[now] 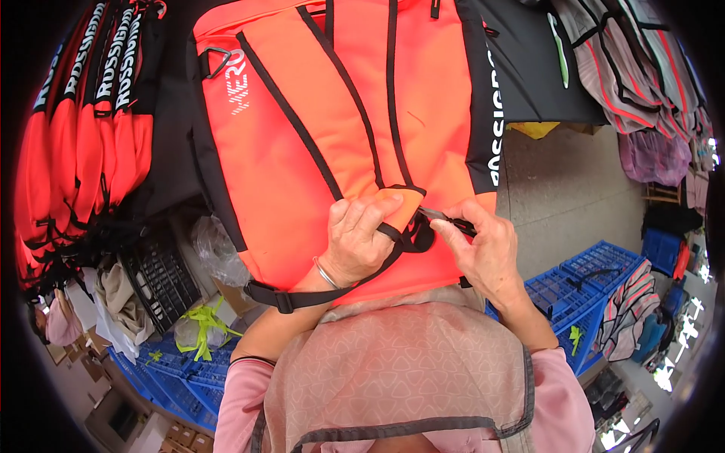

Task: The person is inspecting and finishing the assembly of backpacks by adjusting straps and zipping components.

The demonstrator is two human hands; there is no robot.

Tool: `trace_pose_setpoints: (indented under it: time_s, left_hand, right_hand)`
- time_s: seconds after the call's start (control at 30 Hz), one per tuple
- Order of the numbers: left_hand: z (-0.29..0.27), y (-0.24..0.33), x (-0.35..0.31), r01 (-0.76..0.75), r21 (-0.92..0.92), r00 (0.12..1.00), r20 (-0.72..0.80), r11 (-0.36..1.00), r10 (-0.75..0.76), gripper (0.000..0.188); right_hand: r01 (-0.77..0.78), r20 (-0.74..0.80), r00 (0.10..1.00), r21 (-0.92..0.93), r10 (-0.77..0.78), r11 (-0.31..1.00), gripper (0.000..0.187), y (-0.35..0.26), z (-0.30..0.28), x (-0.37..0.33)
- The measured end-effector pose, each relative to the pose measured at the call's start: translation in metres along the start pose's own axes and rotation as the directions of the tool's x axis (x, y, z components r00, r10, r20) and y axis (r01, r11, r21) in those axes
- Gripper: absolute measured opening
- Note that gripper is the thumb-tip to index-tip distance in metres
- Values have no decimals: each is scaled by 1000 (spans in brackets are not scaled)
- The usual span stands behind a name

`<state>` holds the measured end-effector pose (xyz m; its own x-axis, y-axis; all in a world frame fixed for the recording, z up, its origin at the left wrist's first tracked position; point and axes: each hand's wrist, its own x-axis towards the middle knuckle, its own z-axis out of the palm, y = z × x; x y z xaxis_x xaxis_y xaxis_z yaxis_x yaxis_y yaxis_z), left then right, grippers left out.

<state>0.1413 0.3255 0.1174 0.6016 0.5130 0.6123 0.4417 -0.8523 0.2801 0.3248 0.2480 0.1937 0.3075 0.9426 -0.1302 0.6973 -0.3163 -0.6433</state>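
Observation:
A bright orange-red backpack (438,128) with black trim lies in front of me, its two shoulder straps running down toward my body. My left hand (359,234) is closed on the lower end of an orange shoulder strap (404,202), lifting its tip a little off the bag. Beside it, my right hand (483,245) grips small thread snips with a grey metal tip and dark handle (459,225). The tip touches or nearly touches the strap end. A black webbing strap (313,297) with a buckle loops below my left hand and across my wrist.
Several similar red and black bags (83,151) hang at the left. Grey panels with pink and black edging (634,68) are stacked at the far right. Blue plastic crates (574,279) stand at right and lower left, near a black crate (160,275) and clear plastic (219,249).

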Motion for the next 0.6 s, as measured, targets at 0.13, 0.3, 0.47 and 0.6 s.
trace_pose_setpoints:
  time_s: [0.13, 0.3, 0.47, 0.6]
  left_hand:
    - [4, 1, 1, -3, -12, 999, -48, 1000, 3, 25]
    - [6, 2, 1, 37, 12, 999, -33, 999, -36, 33]
    - [5, 1, 1, 67, -8, 997, -31, 998, -67, 37]
    - [4, -1, 4, 76, -31, 994, -76, 997, -78, 31]
  right_hand:
    - [-21, 26, 999, -3, 21, 1000, 26, 0, 1, 3]
    - [-21, 39, 999, 39, 19, 999, 24, 5, 6, 12]
    - [-107, 145, 988, 356, 58, 929, 17, 17, 8, 16]
    - [-226, 206, 971, 626, 121, 746, 11, 21, -1, 22]
